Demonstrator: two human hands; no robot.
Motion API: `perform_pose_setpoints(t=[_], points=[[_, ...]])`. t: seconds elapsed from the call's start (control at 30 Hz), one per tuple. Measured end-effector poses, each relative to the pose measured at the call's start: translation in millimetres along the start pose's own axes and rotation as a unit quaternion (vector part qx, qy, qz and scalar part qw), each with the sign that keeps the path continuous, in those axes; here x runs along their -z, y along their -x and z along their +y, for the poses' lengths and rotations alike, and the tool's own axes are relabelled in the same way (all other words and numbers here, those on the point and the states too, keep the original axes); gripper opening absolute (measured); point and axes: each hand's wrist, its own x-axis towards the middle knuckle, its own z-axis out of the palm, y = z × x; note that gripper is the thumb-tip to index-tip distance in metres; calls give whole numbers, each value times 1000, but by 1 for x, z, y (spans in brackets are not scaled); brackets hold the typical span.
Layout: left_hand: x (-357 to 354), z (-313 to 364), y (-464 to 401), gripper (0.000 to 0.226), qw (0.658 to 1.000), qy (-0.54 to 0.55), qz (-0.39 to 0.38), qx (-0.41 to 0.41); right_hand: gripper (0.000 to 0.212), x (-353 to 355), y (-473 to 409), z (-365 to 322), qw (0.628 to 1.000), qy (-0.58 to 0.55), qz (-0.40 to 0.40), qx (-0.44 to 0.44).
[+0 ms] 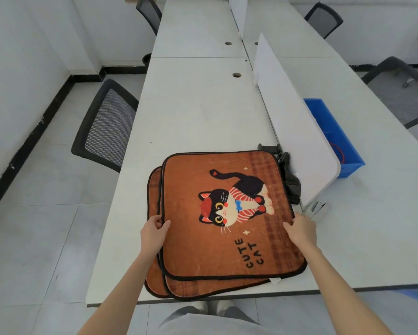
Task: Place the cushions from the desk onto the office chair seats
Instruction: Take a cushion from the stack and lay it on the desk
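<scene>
So I'm standing at the end of the white desk point(198, 112) with a stack of orange cushions right in front of me, near the desk's front edge. The top cushion point(227, 213) has a cartoon cat on it and "CUTE CAT" printed near the corner, and there are at least two more cushions point(155, 281) peeking out underneath, fanned a bit to the left and front. My left hand point(153, 229) is pinching the left edge of the top one, thumb on top and fingers tucked under. My right hand point(301, 229) is on the right edge, thumb lying on the fabric, fingers curled over the side, so it looks like a grip too, though I can't see the fingertips. The cushion is flat on the pile. Just past its right edge there's a white divider panel point(292, 122) with black clamps point(291, 180) at its base, and a blue bin point(333, 139) behind it. The nearest office chair point(105, 124) with a mesh back sits at the desk's left side.
</scene>
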Motion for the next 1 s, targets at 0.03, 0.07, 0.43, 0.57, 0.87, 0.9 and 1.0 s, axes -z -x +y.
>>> perform_pose_setpoints(t=[0.03, 0.07, 0.43, 0.57, 0.87, 0.9, 1.0], points=[[-1, 2, -1, 47, 1000, -2, -1, -2, 35, 2, -1, 0, 1000, -8, 2, -3], [-1, 5, -1, 46, 1000, -2, -1, -2, 35, 5, 0, -3, 1000, -20, 7, -4], [2, 22, -4, 32, 998, -34, 27, -53, 26, 39, 17, -29, 995, -71, 63, 21], [9, 31, 10, 35, 994, -9, 63, -90, 32, 52, 24, -41, 989, -85, 88, 87], [60, 1, 80, 25, 959, 86, 270, -17, 43, 53, 63, -121, 953, -87, -47, 285], [67, -10, 93, 25, 951, 97, 293, 4, 43, 48, 71, -133, 943, -87, -63, 315], [91, -47, 138, 24, 922, 116, 364, 64, 42, 31, 101, -167, 902, -106, -129, 398]])
